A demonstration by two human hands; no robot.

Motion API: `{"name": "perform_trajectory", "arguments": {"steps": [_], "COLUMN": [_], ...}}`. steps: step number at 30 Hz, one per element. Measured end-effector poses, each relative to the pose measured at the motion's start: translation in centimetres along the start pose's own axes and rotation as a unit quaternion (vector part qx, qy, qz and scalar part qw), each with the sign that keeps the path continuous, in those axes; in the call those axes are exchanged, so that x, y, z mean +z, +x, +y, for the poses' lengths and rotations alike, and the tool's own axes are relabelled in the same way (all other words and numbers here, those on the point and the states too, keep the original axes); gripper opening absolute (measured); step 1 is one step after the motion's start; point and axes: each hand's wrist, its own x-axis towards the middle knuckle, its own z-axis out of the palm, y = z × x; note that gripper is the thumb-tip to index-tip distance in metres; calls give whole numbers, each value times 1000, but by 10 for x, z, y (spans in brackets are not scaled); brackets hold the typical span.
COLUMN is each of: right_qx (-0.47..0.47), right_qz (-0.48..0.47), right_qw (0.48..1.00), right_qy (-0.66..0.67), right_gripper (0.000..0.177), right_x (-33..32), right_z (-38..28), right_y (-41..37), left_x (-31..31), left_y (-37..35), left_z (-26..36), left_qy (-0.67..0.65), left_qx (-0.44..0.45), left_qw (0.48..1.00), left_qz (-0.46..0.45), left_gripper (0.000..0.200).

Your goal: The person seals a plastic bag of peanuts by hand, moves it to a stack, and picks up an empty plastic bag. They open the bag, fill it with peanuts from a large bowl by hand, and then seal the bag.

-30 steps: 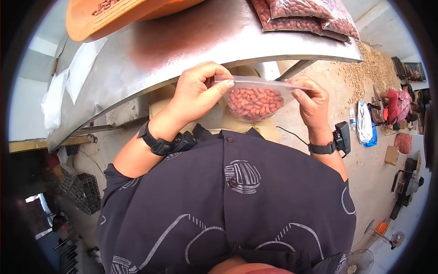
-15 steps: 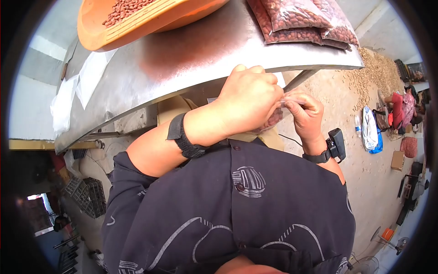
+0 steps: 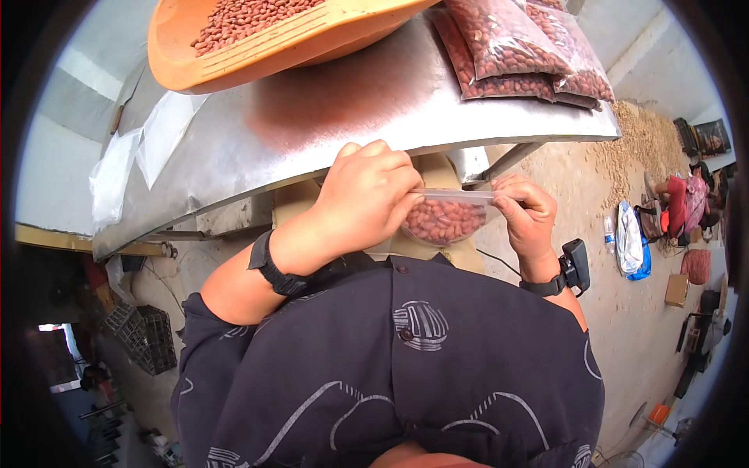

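Note:
A clear plastic bag (image 3: 445, 220) of reddish peanuts hangs between my hands, just off the front edge of the metal table (image 3: 234, 148). My left hand (image 3: 367, 191) is closed on the left end of the bag's top edge. The right end of that edge is pinched in my right hand (image 3: 527, 214), between thumb and fingers. The bag's top is stretched flat between them, with the peanuts lying below it.
An orange basin (image 3: 234, 66) of peanuts stands on the table, with stacked filled bags (image 3: 515, 54) to its right. White plastic bags (image 3: 164, 136) lie at the left. Black crates (image 3: 144, 335) are on the floor; a person (image 3: 679, 204) in red is far right.
My left hand has moved left, away from my right hand. The bag's top edge is now stretched between them, and its peanuts show more fully. The view has shifted slightly.

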Motion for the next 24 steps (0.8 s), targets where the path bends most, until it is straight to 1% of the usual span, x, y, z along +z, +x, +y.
{"name": "perform_trajectory", "arguments": {"steps": [5,14,19,22,24], "right_qx": [1,12,16,41,75], "right_qz": [4,13,6,28,22], "right_qw": [1000,1000,999,999,995], "right_qy": [4,-23,-31,5,59], "right_gripper": [5,5,5,6,10], "right_x": [-1,-6,-10,-14,-19], "right_z": [-2,0,0,5,11], "right_y": [0,-3,-3,-6,-8], "left_x": [-7,-11,-12,-10,-7], "left_y": [-9,-19,-21,-25,-27], "left_z": [-7,-20,-25,-27,-29], "left_qy": [-16,-59,-89,-119,-143], "left_qx": [-26,-37,-45,-67,-73], "left_qw": [1000,997,995,990,986], "left_qz": [4,30,25,32,40], "left_gripper": [8,9,8,8,8]}}
